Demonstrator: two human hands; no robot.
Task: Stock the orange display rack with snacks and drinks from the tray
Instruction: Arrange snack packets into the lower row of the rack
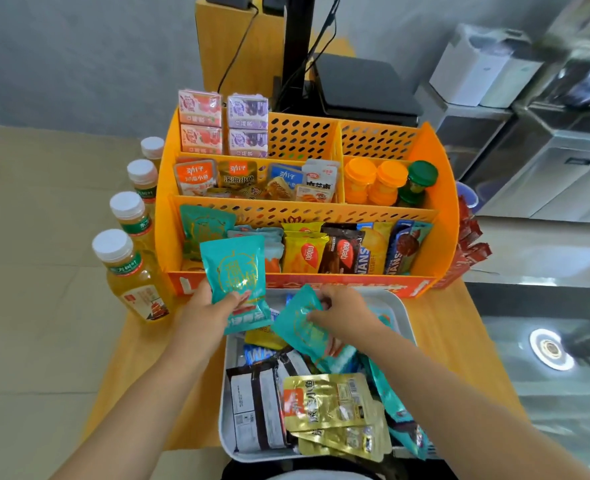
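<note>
Left hand (207, 308) grips a teal snack pouch (235, 271) by its lower edge, held upright just in front of the orange display rack (438, 188); right hand (342, 311) pinches a second teal pouch (302, 323) above the grey tray (225, 427). The tray holds gold fish packets (335, 403) and dark wrappers. Four tea bottles (130, 271) stand beside the rack's left wall.

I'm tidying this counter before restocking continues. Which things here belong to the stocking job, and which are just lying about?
Job: orange rack, tray, teal packets in left hand and right hand, gold packets, tea bottles.

Lying about: black monitor stand, cables, white appliance.
</note>
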